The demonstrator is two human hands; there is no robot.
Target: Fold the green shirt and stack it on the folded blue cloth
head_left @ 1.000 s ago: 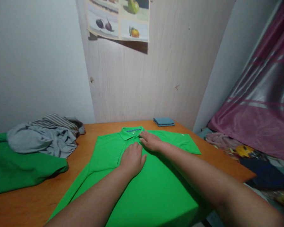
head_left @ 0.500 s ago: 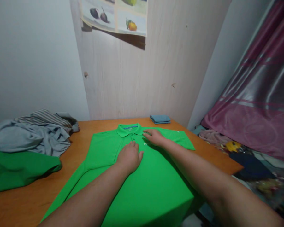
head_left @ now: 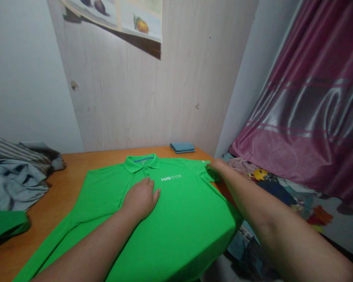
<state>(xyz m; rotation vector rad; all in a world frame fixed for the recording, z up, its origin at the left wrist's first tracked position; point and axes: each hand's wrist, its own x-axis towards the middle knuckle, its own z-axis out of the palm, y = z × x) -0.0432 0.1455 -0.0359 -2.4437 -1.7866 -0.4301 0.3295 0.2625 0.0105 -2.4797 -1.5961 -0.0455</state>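
A bright green polo shirt (head_left: 176, 219) lies front up across the table, its collar at the far side and its hem hanging over the near edge. White lettering shows on the chest. My left hand (head_left: 140, 199) rests palm down just below the button placket, thumb held apart from the fingers. Out at the sleeve on the right, my right hand (head_left: 217, 166) has its fingers closed at the cloth near a small white mark. Creases run through that sleeve, and my hand hides part of it.
A folded blue-grey cloth (head_left: 182, 147) lies at the back of the orange-brown table (head_left: 85, 158). Rumpled grey and striped clothes (head_left: 17, 180) and another green garment (head_left: 8, 225) are at the left. Beyond the right edge, a pink curtain (head_left: 294, 145) hangs over assorted clutter.
My right hand has moved right from the chest near the collar to the sleeve, uncovering the lettering. My left hand stays on the shirt. The view has turned right.
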